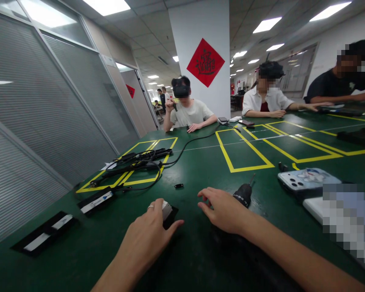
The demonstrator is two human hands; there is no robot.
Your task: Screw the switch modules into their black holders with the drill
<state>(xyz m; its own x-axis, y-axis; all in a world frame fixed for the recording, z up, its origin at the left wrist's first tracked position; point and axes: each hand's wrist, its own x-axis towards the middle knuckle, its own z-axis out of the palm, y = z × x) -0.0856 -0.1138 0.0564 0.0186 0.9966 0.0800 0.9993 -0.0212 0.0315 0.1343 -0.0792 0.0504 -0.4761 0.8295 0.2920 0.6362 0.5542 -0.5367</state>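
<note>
The left hand (149,223) curves over a small white-and-black block (167,210), thumb spread aside; whether it grips the block cannot be told. The right hand (223,210) is loosely curled, its visible fingers holding nothing, beside a black, tapered drill-like tool (243,194) with a thin metal bit. A small black oblong piece (179,186) lies just beyond, between the hands. Tangled black cables (153,155) lie toward the green worktop's (197,160) left edge; a person (190,111) sits at its far edge.

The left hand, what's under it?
Part of a whitish object pokes out past the left hand, with something dark right beside it. The hand covers the rest, so I can't see its whole shape.
</note>
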